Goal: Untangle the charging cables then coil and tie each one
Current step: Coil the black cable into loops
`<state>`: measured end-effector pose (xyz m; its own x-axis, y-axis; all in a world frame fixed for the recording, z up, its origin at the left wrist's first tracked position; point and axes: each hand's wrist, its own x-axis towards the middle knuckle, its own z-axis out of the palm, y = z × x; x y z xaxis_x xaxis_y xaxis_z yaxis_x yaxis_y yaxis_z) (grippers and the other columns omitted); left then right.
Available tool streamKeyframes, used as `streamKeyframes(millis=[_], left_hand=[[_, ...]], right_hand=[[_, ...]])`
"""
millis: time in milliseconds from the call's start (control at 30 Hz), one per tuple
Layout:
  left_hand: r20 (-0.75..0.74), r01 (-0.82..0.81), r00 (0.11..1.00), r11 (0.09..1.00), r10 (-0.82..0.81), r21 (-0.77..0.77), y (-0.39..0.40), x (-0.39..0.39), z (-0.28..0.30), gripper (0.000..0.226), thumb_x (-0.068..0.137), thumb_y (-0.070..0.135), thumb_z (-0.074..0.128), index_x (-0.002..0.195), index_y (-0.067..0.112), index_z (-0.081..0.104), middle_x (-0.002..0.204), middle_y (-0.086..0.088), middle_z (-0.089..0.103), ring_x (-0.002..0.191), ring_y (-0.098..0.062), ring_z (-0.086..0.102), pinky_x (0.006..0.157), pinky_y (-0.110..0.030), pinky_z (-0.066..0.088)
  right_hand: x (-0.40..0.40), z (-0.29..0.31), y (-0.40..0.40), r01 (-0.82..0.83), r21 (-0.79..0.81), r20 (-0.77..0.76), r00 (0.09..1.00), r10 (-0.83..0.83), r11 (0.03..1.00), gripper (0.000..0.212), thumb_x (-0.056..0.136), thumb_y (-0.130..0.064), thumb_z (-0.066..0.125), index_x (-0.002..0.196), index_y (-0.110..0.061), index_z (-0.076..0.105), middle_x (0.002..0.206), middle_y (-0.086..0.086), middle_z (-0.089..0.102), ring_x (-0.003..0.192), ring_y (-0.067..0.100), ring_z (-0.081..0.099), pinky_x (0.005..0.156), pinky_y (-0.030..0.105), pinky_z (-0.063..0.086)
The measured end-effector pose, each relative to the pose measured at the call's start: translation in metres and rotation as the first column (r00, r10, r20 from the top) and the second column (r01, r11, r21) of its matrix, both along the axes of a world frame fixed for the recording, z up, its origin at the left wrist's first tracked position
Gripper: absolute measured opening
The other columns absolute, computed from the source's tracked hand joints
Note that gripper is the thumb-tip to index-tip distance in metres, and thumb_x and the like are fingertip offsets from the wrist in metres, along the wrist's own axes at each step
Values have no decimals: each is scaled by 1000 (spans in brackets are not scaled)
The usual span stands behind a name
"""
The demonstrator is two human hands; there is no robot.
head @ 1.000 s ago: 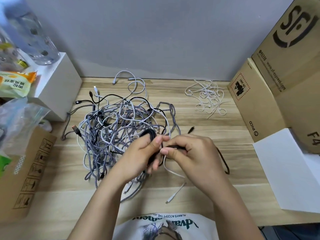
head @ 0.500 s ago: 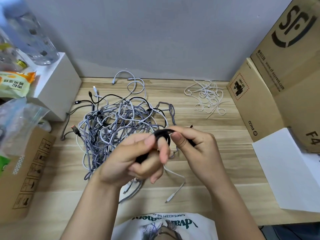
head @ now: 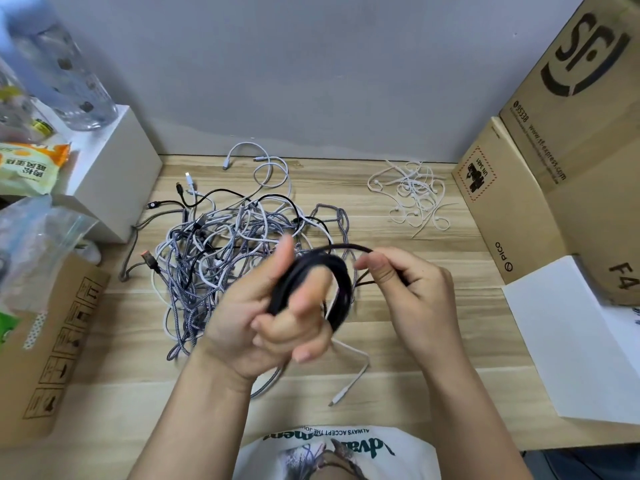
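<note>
We are coiling the black cable point(head: 311, 271) in the air above the table point(head: 433, 341), just in front of the tangle of cables point(head: 235, 244), with our left hand point(head: 273, 320) gripping the stacked loops between thumb and curled fingers. Our right hand point(head: 412, 289) is pinching the loose tail and feeding it over the top. Next, we judge, comes finishing the last wrap and reaching for the white ties point(head: 412, 195) lying well apart by the cardboard box point(head: 512, 209).

Storeroom desk point(head: 398, 344); shipping cartons point(head: 568, 140), snack packets point(head: 27, 166)
</note>
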<state>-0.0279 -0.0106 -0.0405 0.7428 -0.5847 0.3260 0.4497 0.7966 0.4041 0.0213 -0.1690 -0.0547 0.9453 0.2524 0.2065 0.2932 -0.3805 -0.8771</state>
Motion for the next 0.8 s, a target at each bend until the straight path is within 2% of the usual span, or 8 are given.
streamKeyframes(millis=[167, 233, 300, 367, 500, 633, 700, 800], left_hand=[[-210, -384, 911, 916, 354, -118, 12, 11, 5, 39, 102, 23, 33, 119, -9, 47, 49, -2, 33, 40, -16, 30, 77, -32, 45], [-268, -585, 760, 803, 592, 114, 9, 17, 7, 44, 99, 26, 35, 128, -6, 42, 52, 1, 45, 40, -12, 41, 76, -25, 51], [-212, -694, 531, 565, 820, 446, 3, 22, 0, 47, 95, 30, 34, 128, -2, 43, 49, 8, 47, 35, -3, 39, 66, -19, 51], [-88, -675, 449, 402, 889, 619, -5, 22, -4, 39, 96, 28, 33, 121, 4, 51, 49, 6, 52, 37, -4, 40, 64, -19, 48], [124, -532, 607, 285, 785, 798, -15, 16, -9, 42, 86, 37, 38, 71, 26, 75, 54, -1, 64, 43, -7, 53, 56, -16, 46], [356, -501, 704, 75, 615, 862, -16, 12, -17, 29, 95, 23, 44, 107, 2, 60, 59, 4, 67, 60, 1, 60, 64, -6, 43], [393, -454, 745, -21, 540, 891, -15, 9, -22, 32, 95, 28, 46, 107, 5, 63, 74, 5, 68, 72, -7, 63, 69, -17, 44], [302, -352, 878, 72, 370, 933, -14, 1, -22, 63, 92, 57, 37, 50, 14, 58, 41, -9, 51, 46, -19, 45, 48, -21, 35]], right_hand=[[-7, -4, 6, -246, -256, -161, 964, 209, 935, 48, 78, -67, 36, 87, -29, 63, 60, -10, 60, 59, 6, 54, 62, 36, 48], [-13, -2, 9, -364, -340, -195, 929, 313, 867, 52, 77, -69, 34, 74, -25, 60, 55, -8, 54, 55, 8, 48, 59, 36, 46], [-19, 2, 13, -408, -430, -166, 913, 373, 805, 47, 79, -67, 36, 58, -26, 44, 49, -3, 41, 53, 13, 38, 55, 35, 36], [-21, 8, 14, -381, -509, -102, 917, 386, 772, 42, 81, -60, 40, 58, -24, 40, 46, -4, 34, 55, 13, 35, 54, 33, 31], [-21, 14, 9, -255, -519, 63, 941, 334, 816, 42, 77, -59, 42, 71, -26, 67, 55, -9, 53, 57, 14, 53, 51, 28, 39], [-24, 15, 8, -176, -458, 169, 945, 280, 871, 27, 69, -52, 59, 69, -28, 70, 52, -12, 50, 51, 12, 55, 46, 24, 44], [-21, 17, 6, -143, -409, 168, 959, 229, 901, 22, 63, -48, 67, 70, -27, 69, 49, -19, 39, 50, 4, 46, 49, 25, 41], [-16, 21, 1, -121, -280, 146, 975, 167, 952, 29, 61, -47, 71, 83, -30, 64, 54, -24, 48, 53, -2, 45, 53, 22, 38]])
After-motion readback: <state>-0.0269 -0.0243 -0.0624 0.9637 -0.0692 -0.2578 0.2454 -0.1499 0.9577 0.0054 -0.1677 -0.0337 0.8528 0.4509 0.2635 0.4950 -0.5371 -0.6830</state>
